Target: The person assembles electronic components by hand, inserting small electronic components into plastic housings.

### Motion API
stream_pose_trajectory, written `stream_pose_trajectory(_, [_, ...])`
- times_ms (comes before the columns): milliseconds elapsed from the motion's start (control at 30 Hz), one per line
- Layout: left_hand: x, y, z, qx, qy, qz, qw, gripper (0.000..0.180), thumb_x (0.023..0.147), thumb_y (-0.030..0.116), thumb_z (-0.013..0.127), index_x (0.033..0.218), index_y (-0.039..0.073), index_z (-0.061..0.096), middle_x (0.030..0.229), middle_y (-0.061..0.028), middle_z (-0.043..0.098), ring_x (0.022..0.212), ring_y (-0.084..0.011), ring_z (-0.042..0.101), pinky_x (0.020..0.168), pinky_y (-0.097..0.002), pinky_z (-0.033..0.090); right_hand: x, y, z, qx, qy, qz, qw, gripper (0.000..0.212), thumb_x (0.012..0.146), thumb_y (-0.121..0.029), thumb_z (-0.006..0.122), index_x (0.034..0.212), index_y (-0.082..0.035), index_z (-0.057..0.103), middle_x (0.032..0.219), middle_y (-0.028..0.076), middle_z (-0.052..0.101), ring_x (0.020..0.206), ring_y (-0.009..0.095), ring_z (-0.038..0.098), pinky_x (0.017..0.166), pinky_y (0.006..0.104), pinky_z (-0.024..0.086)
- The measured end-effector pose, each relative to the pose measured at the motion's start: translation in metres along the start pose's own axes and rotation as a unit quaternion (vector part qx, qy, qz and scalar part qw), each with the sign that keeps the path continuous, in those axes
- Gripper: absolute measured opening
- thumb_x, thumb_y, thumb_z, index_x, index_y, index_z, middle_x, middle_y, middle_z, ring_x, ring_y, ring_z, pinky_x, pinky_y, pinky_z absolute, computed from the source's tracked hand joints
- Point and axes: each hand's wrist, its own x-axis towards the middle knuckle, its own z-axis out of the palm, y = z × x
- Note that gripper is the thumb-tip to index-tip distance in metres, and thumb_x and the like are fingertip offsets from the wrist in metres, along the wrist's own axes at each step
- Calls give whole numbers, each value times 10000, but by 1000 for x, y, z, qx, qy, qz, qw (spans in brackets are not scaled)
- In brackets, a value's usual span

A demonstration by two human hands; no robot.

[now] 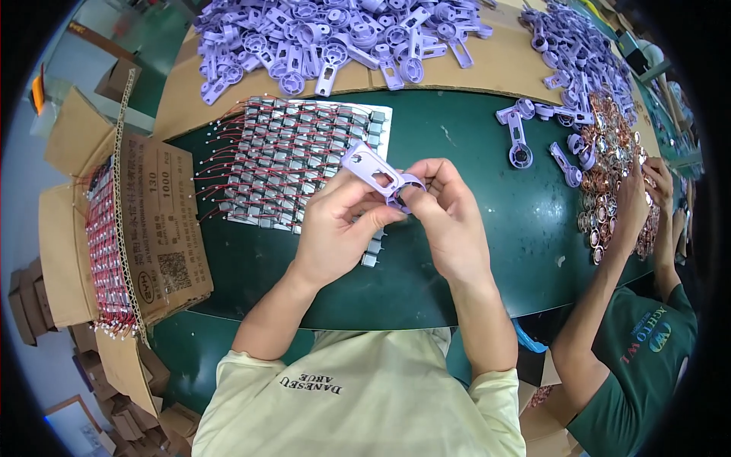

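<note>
A light purple plastic housing (371, 169), with a long slotted arm and a ring at one end, is held up in front of me between both hands. My left hand (335, 228) is closed round its underside, thumb near the ring. At the ring end, my right hand (451, 221) pinches it, the thumb pressed at the opening; something dark shows inside, too covered to name. Behind my left hand, rows of small grey motors (282, 145) with red wires lie on a white sheet (384, 126). A few loose motors (371, 254) rest on the green table (487, 251) below the hands.
Purple housings are heaped on cardboard (434, 80) at the far side; several lie loose (520, 145) to the right. An open carton (164, 221) packed with wired motors stands at left. At right, a co-worker's hands (636, 198) touch a pile of copper-coloured rings (598, 217).
</note>
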Motion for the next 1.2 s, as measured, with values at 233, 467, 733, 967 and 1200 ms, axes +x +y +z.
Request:
stream_pose_trajectory(233, [1,2,-10,163,6,73,984,256,787,-9,729,1028,-25,645,969,-75,620,820,-154,649,718,-281,549,5,-3,-2,-15,-27,52,998,223,901,-32,602,1102,8,514,985,57,595,887,83,576,755,232,470])
stream_pose_trajectory(467, [3,-4,-10,42,6,49,998,244,798,14,735,1020,-19,639,922,-62,584,827,-138,597,714,-271,514,11,-2,-9,37,-79,44,995,198,912,24,579,1084,11,483,941,52,604,859,91,588,747,234,475])
stream_pose_trajectory(733, [10,-2,-1,69,-17,7,997,207,839,34,704,1016,-21,611,976,-87,554,829,-152,629,743,-260,523,23,4,-23,-10,-96,38,995,208,906,2,618,1083,0,508,960,43,600,872,91,574,768,226,471])
stream_pose_trajectory(967, [113,-20,-56,477,122,91,866,241,861,146,665,1038,-16,641,994,-179,618,863,-300,646,768,-390,522,54,-27,-125,-436,242,-95,861,360,881,-208,685,1121,40,582,976,164,647,819,193,655,736,320,521])
stream_pose_trajectory(1200, [160,-39,-66,646,111,-32,754,341,785,199,741,952,-72,618,994,-262,634,966,-413,630,850,-489,497,42,-2,-49,-479,68,-147,863,220,873,-162,653,1030,-7,650,958,185,656,823,296,665,764,382,524])
